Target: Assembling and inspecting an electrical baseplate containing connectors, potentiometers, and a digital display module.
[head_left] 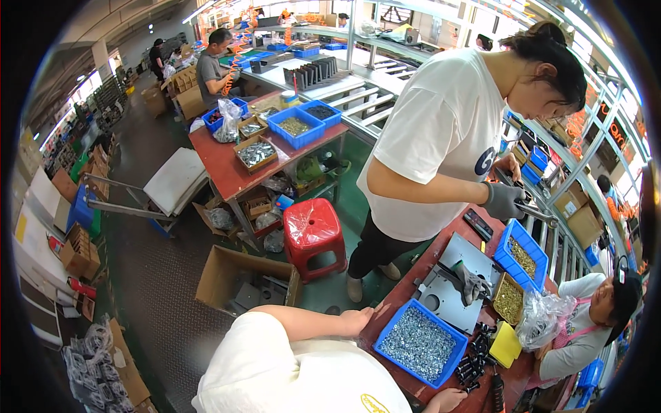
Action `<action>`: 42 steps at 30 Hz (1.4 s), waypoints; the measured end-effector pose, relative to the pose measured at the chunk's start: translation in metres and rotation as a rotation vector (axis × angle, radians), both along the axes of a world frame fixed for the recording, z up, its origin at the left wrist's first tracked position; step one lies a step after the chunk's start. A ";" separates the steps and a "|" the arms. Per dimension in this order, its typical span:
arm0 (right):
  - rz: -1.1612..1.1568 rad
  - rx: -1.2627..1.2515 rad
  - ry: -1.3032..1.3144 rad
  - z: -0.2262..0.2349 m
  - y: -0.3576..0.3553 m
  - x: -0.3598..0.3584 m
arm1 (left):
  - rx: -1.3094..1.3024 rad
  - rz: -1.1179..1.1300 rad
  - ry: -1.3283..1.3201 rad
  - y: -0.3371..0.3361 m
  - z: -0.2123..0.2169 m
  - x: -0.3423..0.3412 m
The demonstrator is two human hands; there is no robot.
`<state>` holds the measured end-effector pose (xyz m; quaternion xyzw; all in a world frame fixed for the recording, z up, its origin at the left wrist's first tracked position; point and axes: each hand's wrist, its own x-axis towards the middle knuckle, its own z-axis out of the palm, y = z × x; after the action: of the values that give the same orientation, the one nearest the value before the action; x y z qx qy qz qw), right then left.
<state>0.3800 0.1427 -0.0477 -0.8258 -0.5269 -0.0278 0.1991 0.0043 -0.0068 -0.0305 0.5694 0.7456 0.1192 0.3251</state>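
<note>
My left hand (356,321) is at the near-left edge of the red worktable (394,303), fingers curled; what they hold, if anything, is hidden. Low in the view, my right hand (449,399) has its fingers closed at one of several black cylindrical parts (469,369). Between my hands stands a blue bin (451,358) of small silvery metal pieces. A dark-handled tool (497,392) lies right of my right hand. Beyond the bin is a grey metal plate (441,296) with holes, a grey glove (471,283) on it.
Across the table a standing person (441,131) handles a metal tool with a gloved hand. Another person (585,323) is at the right, by a clear plastic bag (546,320). Brassy pieces fill a second blue bin (506,260). A red stool (313,230) and cardboard box (217,281) stand left.
</note>
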 end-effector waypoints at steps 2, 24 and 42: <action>-0.025 -0.040 0.026 0.014 -0.005 -0.011 | -0.026 -0.003 -0.006 0.000 0.002 -0.002; -0.001 0.024 0.013 0.001 -0.001 -0.003 | -0.062 -0.007 -0.022 0.002 0.013 -0.003; -0.007 0.050 -0.024 -0.014 0.007 0.005 | 0.018 0.005 0.000 -0.002 0.013 -0.001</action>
<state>0.3854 0.1497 -0.0615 -0.8220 -0.5256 -0.0517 0.2131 0.0037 -0.0090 -0.0172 0.5704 0.7460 0.1266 0.3196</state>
